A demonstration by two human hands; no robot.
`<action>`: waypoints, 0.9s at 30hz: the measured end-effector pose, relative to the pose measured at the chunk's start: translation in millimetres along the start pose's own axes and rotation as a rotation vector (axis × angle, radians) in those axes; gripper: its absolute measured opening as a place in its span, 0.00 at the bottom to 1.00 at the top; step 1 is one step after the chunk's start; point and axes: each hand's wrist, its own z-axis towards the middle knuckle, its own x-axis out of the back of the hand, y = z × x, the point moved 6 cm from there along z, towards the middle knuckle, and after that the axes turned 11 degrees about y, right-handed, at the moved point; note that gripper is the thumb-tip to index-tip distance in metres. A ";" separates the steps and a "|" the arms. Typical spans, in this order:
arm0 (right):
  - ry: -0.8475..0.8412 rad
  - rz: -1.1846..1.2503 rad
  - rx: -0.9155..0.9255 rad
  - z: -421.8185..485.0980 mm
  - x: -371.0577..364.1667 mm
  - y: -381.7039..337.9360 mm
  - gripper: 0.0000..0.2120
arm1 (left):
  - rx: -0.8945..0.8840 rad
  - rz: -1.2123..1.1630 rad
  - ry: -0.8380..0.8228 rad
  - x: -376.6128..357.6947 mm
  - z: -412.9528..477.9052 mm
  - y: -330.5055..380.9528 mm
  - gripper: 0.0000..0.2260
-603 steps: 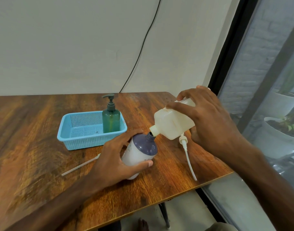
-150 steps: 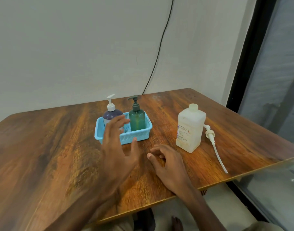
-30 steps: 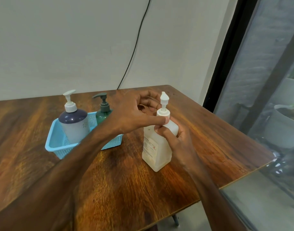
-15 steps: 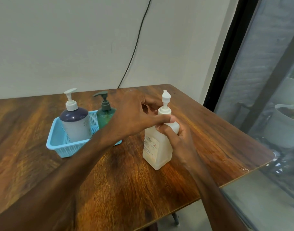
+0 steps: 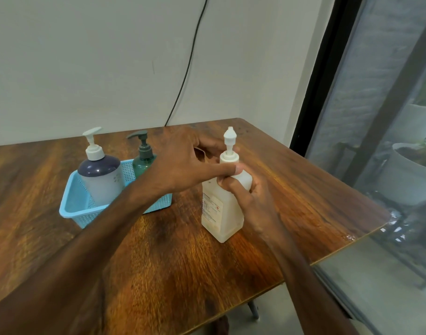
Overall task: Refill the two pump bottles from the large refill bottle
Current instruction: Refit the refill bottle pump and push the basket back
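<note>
The large cream refill bottle (image 5: 219, 211) stands upright on the wooden table (image 5: 183, 274), a white pump head (image 5: 229, 151) seated in its neck. My left hand (image 5: 183, 163) pinches the pump collar with thumb and fingers. My right hand (image 5: 249, 197) wraps the bottle's shoulder from the right. A white bottle with a dark purple top and white pump (image 5: 100, 175) and a green bottle with a dark pump (image 5: 142, 158) both stand upright in a light blue basket (image 5: 74, 209) to the left.
A black cable (image 5: 187, 68) runs down the wall behind the table. The table's right edge borders a glass door with a black frame (image 5: 328, 68); white plant pots (image 5: 410, 172) stand outside.
Over the last second my left fingers have shifted around the pump collar and the pump nozzle has turned. The refill bottle stays in place under my right hand.
</note>
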 end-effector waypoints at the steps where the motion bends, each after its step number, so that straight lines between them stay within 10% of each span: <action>1: 0.004 0.002 -0.005 -0.1 0.3 0.2 0.34 | 0.014 -0.019 -0.028 0.2 0.5 -1.6 0.10; 27: 0.021 0.029 0.002 -0.9 0.9 -1.8 0.32 | 0.109 -0.091 -0.081 -11.9 -5.7 -1.1 0.18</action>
